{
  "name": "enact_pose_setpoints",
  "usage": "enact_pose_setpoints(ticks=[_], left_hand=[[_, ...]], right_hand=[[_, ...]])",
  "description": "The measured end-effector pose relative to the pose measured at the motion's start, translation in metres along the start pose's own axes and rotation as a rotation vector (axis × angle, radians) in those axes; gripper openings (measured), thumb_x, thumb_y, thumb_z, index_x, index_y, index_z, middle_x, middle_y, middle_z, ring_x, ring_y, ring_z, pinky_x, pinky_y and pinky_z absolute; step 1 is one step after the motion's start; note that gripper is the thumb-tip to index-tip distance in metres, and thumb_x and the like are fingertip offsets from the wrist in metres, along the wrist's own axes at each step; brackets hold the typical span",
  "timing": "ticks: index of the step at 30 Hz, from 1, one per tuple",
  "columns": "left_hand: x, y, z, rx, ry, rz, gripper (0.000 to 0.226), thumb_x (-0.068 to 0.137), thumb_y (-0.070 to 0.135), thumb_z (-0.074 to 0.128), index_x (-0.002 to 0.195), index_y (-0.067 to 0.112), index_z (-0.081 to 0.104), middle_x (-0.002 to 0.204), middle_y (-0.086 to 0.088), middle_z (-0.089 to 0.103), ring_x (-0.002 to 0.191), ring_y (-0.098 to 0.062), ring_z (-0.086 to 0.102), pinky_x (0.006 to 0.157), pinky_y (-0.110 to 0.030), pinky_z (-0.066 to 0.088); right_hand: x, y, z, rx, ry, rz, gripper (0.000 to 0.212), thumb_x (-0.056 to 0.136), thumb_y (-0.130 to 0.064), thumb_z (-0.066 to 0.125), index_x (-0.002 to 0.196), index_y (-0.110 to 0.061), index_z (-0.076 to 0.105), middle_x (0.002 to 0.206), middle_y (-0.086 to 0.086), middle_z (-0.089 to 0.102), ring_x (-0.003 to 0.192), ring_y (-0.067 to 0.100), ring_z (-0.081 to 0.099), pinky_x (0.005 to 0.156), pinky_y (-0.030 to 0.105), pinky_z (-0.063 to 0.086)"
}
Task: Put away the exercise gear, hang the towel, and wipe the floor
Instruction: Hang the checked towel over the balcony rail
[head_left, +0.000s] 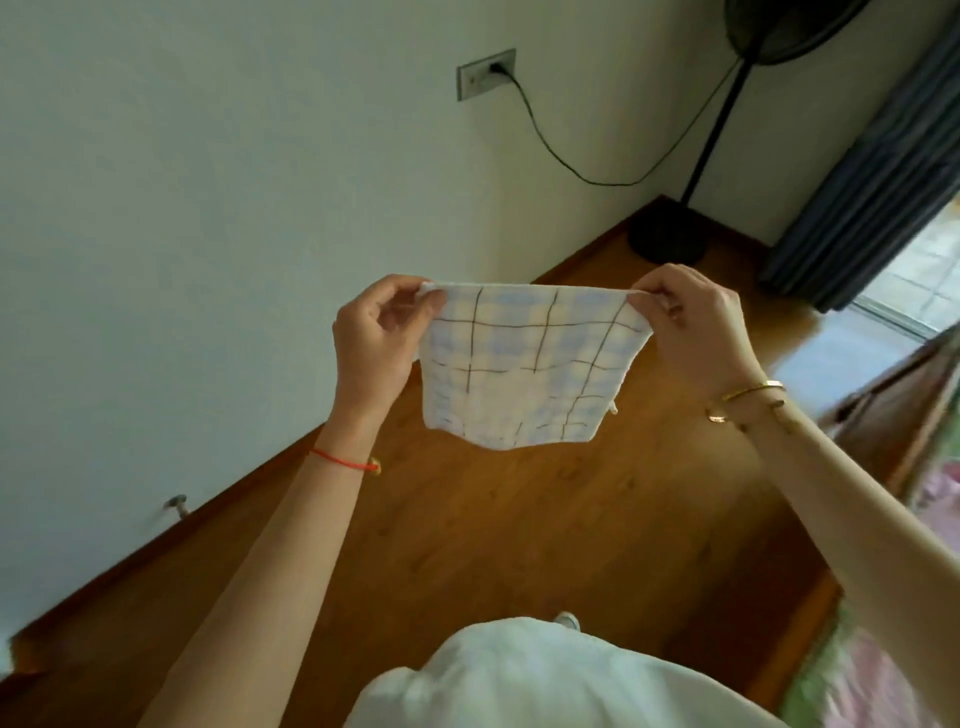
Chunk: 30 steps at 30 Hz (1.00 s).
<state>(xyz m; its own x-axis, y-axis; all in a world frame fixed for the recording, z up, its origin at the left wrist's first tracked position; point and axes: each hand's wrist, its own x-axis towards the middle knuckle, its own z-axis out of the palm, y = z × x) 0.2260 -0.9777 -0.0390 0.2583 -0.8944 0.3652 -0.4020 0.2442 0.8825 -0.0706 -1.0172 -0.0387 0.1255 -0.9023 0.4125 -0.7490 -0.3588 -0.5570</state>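
Checked cloth (524, 364): small, pale blue and yellow with dark grid lines, held spread in the air over the wooden floor (493, 519). Left hand (376, 338) pinches one top corner, right hand (691, 332) pinches the other; lower edge hangs free. Risk: corner pinches are slight, so either corner may slip and the cloth drop. Standing fan (670, 228) and its cord (561, 161) nearby could snag.

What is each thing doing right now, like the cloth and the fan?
Checked cloth: spread open, held up above the floor.
Left hand: pinches its top left corner.
Right hand: pinches its top right corner.
Fan cord: plugged into the wall socket.
Fan: standing upright in the corner.
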Motion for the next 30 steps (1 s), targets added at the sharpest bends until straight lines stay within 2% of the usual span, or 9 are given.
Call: enact_pose_setpoints(ticks=[6, 12, 17, 22, 24, 27, 28, 30], left_hand=[[0.046, 0.041, 0.138, -0.093, -0.110, 0.070, 0.027, 0.089, 0.032, 0.073, 0.103, 0.009, 0.073, 0.095, 0.001, 0.075, 0.087, -0.010, 0.070, 0.073, -0.025, 0.059], [0.094, 0.067, 0.268, -0.152, -0.254, 0.107, 0.023, 0.089, 0.034, 0.072, 0.103, 0.016, 0.071, 0.096, 0.008, 0.073, 0.090, -0.006, 0.070, 0.071, -0.021, 0.059], [0.144, 0.076, 0.377, -0.194, -0.385, 0.151, 0.023, 0.090, 0.033, 0.072, 0.105, 0.015, 0.070, 0.097, 0.009, 0.073, 0.092, -0.005, 0.070, 0.072, -0.029, 0.062], [0.210, 0.088, 0.488, -0.269, -0.512, 0.186, 0.026, 0.091, 0.031, 0.070, 0.106, 0.010, 0.072, 0.098, 0.004, 0.074, 0.092, -0.007, 0.071, 0.076, -0.034, 0.062], [0.242, 0.098, 0.534, -0.291, -0.572, 0.210, 0.026, 0.092, 0.031, 0.069, 0.106, 0.010, 0.071, 0.100, 0.001, 0.074, 0.094, -0.010, 0.071, 0.077, -0.034, 0.062], [0.284, 0.114, 0.603, -0.329, -0.658, 0.259, 0.022, 0.093, 0.030, 0.069, 0.104, 0.011, 0.071, 0.098, 0.003, 0.073, 0.093, -0.009, 0.070, 0.075, -0.027, 0.060], [0.296, 0.120, 0.625, -0.339, -0.690, 0.276, 0.019, 0.093, 0.029, 0.068, 0.103, 0.013, 0.071, 0.097, 0.006, 0.073, 0.092, -0.007, 0.070, 0.074, -0.025, 0.060], [0.319, 0.131, 0.673, -0.364, -0.756, 0.296, 0.018, 0.093, 0.029, 0.068, 0.102, 0.014, 0.070, 0.096, 0.008, 0.072, 0.093, -0.007, 0.069, 0.075, -0.025, 0.060]], right_hand=[[0.014, 0.094, -0.092, -0.079, 0.134, 0.096, 0.017, 0.099, -0.018, 0.054, 0.104, -0.008, 0.066, 0.097, -0.005, 0.060, 0.089, 0.012, 0.057, 0.069, 0.000, 0.038], [0.030, 0.179, -0.153, -0.121, 0.270, 0.203, 0.017, 0.099, -0.018, 0.055, 0.104, -0.008, 0.068, 0.099, 0.003, 0.068, 0.089, 0.013, 0.060, 0.074, 0.000, 0.042], [0.058, 0.252, -0.184, -0.178, 0.362, 0.277, 0.015, 0.098, -0.017, 0.057, 0.100, -0.008, 0.068, 0.095, 0.002, 0.068, 0.083, 0.015, 0.061, 0.071, -0.002, 0.040], [0.109, 0.328, -0.218, -0.248, 0.425, 0.348, 0.012, 0.096, -0.014, 0.058, 0.096, -0.008, 0.069, 0.092, 0.001, 0.068, 0.078, 0.013, 0.060, 0.069, -0.001, 0.039], [0.132, 0.358, -0.233, -0.275, 0.470, 0.363, 0.012, 0.095, -0.013, 0.059, 0.095, -0.007, 0.069, 0.090, 0.001, 0.068, 0.080, 0.015, 0.062, 0.071, 0.003, 0.043], [0.164, 0.403, -0.256, -0.329, 0.542, 0.388, 0.013, 0.095, -0.016, 0.059, 0.094, -0.008, 0.069, 0.088, -0.001, 0.065, 0.080, 0.016, 0.063, 0.071, 0.020, 0.051], [0.173, 0.416, -0.263, -0.345, 0.566, 0.399, 0.013, 0.095, -0.016, 0.059, 0.094, -0.008, 0.068, 0.087, -0.003, 0.063, 0.079, 0.015, 0.063, 0.070, 0.023, 0.051], [0.191, 0.446, -0.278, -0.372, 0.618, 0.432, 0.012, 0.095, -0.015, 0.059, 0.093, -0.007, 0.068, 0.087, -0.004, 0.061, 0.078, 0.013, 0.060, 0.069, 0.019, 0.049]])
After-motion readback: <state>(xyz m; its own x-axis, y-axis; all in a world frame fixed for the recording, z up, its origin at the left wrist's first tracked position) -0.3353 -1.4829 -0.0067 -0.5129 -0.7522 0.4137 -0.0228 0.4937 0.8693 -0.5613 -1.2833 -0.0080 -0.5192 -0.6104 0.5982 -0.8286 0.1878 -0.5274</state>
